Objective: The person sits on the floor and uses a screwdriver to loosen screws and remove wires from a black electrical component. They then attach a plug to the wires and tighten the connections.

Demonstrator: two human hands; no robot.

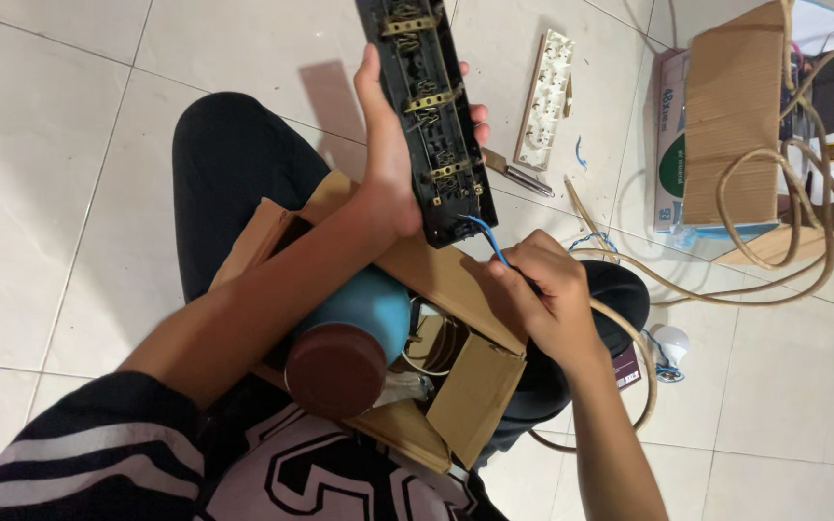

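two hands at work: my left hand (388, 159) is clenched round a black socket strip (431, 116), its brass contacts exposed. my right hand (542, 294) pinches the strip's blue wire (486, 234) above an open cardboard box (456, 280).

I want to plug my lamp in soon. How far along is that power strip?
Already open: the white cover lies apart on the tiled floor. In hand: the left hand holds the black power strip base, contacts bared, while the right hand pinches a blue wire at its end. Left: the cover isn't back on.
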